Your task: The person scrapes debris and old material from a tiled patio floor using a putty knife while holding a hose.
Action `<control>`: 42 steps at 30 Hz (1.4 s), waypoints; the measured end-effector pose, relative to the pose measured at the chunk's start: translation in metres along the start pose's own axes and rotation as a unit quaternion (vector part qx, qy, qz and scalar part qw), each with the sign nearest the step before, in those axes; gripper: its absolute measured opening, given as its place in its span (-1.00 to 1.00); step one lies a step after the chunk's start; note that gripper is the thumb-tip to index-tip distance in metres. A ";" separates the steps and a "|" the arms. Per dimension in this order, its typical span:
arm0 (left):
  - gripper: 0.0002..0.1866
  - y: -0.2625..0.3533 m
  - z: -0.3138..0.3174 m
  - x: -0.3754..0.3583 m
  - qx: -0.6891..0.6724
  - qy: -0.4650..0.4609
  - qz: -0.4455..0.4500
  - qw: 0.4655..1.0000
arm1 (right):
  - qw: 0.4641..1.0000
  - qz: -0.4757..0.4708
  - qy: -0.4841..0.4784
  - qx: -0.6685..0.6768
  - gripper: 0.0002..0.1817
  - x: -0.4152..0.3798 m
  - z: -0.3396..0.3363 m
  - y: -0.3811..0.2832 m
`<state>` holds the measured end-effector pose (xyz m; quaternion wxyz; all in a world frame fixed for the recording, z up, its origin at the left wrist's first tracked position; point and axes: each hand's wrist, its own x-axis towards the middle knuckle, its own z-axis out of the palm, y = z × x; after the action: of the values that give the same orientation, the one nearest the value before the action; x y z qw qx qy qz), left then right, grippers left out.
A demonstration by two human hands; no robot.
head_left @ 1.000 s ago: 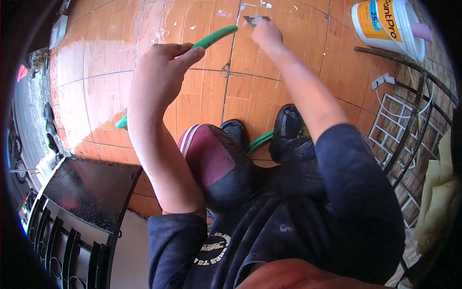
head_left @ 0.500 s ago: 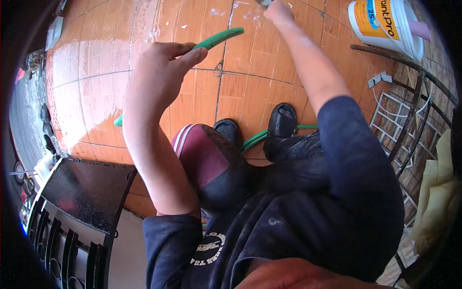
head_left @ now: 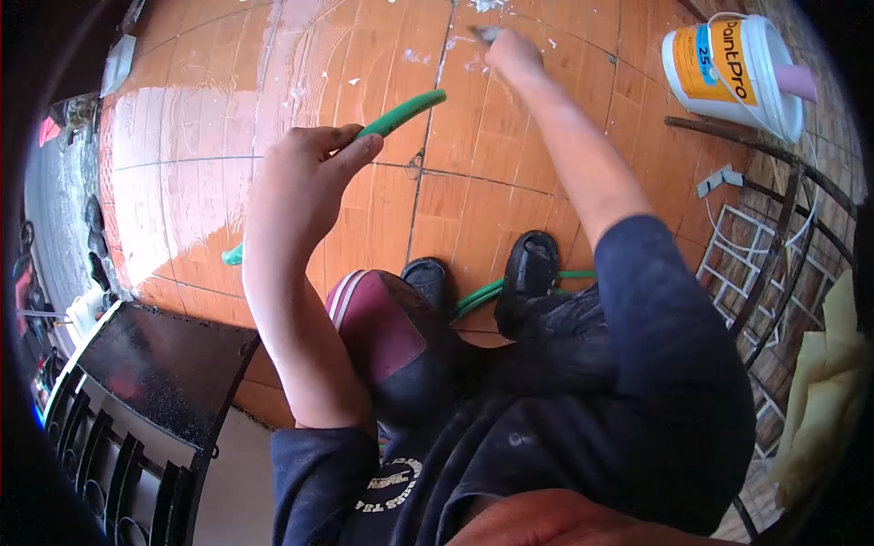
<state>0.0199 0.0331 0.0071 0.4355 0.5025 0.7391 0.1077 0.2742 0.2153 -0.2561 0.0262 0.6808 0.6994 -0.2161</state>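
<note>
A green hose is gripped in my left hand, thumb along its side, with its open end pointing up and right over the tiled floor. My wrist hides part of the hose, and its lower stretch shows left of the forearm. My right hand reaches far forward, closed on a small grey scraper. Its handle is mostly covered by the fingers and its blade is down near the floor. White specks and smears lie on the wet orange tiles around the blade.
A white paint bucket lies tilted at the upper right, beside a dark curved metal frame and a white rack. A black metal gate piece stands at lower left. More green hose runs by my dark shoes.
The view has tilted, so the floor and bucket sit lower in it. My right hand and the scraper have shifted slightly left, and the hose end has swung a little left.
</note>
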 end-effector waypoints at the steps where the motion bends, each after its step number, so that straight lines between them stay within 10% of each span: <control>1: -0.55 0.002 0.001 0.002 0.004 0.003 -0.013 1.000 | 0.999 0.022 0.018 0.040 -0.63 -0.041 -0.022 -0.026; 8: -0.55 -0.001 0.003 0.006 0.013 0.002 -0.017 1.000 | 0.996 0.025 -0.084 -0.010 -0.54 0.088 -0.024 -0.010; 12: -0.55 0.007 0.006 0.008 0.007 0.021 -0.003 1.000 | 0.998 0.026 0.054 0.007 -0.65 0.002 -0.006 -0.023; 42: -0.60 0.009 0.010 0.019 0.025 0.006 0.000 1.000 | 0.990 0.091 -0.070 -0.082 -0.60 0.071 -0.047 -0.018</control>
<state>0.0316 0.0506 -0.0039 0.4184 0.5127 0.7439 0.0928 0.2637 0.2987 -0.2326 0.1503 0.7203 0.6466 -0.2012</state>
